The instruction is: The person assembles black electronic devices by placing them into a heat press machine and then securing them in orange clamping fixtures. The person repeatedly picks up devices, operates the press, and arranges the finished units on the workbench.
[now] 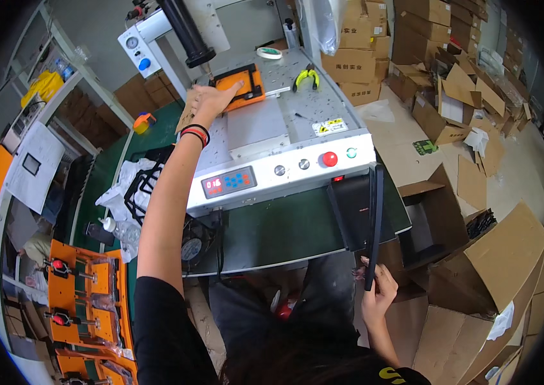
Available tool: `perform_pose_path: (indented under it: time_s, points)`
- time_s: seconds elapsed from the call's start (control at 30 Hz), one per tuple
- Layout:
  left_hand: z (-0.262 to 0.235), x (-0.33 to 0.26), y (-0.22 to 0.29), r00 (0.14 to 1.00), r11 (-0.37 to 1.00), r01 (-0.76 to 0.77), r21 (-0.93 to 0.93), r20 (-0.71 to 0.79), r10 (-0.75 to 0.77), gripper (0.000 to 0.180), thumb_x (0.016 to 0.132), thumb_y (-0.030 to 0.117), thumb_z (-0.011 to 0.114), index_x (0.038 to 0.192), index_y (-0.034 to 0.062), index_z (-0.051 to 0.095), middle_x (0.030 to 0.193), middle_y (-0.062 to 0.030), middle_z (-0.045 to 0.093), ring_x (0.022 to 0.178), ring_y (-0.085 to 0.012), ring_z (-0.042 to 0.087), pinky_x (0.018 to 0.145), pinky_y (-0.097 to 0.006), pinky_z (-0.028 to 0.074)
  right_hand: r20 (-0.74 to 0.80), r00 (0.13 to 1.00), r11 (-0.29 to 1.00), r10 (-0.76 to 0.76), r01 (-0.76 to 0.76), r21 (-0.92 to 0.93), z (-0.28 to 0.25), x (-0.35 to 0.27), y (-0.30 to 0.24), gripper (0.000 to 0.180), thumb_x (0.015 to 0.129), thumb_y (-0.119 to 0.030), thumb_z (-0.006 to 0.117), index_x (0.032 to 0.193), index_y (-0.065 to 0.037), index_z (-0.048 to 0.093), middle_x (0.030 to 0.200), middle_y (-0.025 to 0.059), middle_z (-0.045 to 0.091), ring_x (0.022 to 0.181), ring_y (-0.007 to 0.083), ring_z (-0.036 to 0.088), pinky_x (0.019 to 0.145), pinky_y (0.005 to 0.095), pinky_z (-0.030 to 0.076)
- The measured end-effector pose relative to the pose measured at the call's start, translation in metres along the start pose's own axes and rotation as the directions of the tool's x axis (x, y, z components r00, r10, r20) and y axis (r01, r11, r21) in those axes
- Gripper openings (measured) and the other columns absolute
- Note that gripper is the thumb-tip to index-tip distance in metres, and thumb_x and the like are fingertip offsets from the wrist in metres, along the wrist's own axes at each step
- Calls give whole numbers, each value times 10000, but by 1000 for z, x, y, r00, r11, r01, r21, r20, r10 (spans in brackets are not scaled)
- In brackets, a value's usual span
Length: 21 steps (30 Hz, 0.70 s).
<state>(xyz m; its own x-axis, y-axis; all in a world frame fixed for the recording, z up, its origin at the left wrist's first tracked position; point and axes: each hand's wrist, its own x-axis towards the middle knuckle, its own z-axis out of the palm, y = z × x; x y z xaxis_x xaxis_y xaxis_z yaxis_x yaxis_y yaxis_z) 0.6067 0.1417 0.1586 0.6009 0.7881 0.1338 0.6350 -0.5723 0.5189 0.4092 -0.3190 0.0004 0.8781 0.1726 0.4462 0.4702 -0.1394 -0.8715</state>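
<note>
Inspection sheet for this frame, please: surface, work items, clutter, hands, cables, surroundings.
Surface: green bench top carrying a white machine with buttons and a small display on its front.
Work items: orange fixture with a black frame in it on the machine bed; thin black frame held upright at the bench's right edge.
Clutter: yellow-handled pliers, tape roll, crumpled white bag, plastic bottle.
Hands: left hand rests on the orange fixture; right hand grips the thin black frame.
Cables: black leads hang by a small fan under the machine.
Surroundings: cardboard boxes at right, orange clamp jigs at lower left, shelving at left.
</note>
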Motion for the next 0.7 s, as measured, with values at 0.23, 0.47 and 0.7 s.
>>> perform_pose_path:
  time_s: [0.23, 0.47, 0.7]
  points:
    - [31, 18, 16, 998, 969, -50, 240, -25, 58, 1460, 554, 868, 551, 1384, -176, -44, 1309, -368, 397, 1213, -429, 448, 1024, -416, 336, -70, 997, 999, 14, -17, -44, -15, 1, 13, 268, 817, 47, 471, 1034, 79, 626, 920, 135, 660, 709, 158, 626, 662, 274, 530]
    - [18, -16, 46, 995, 939, 101, 328, -21, -99, 1425, 565, 843, 566, 1424, -97, -73, 1402, -360, 267, 1301, -489, 274, 1043, -551, 169, -150, 988, 1000, -23, 22, -11, -6, 2, 17, 311, 763, 88, 485, 1019, 43, 657, 678, 104, 525, 573, 148, 478, 535, 249, 364]
    - [15, -10, 51, 990, 953, 97, 286, 72, -123, 1402, 591, 822, 574, 1430, -74, -103, 1409, -360, 249, 1318, -479, 243, 1057, -541, 159, -61, 997, 998, 38, -42, -54, -13, 2, 7, 308, 779, 83, 437, 1034, 84, 611, 1033, 167, 652, 761, 180, 651, 709, 298, 538]
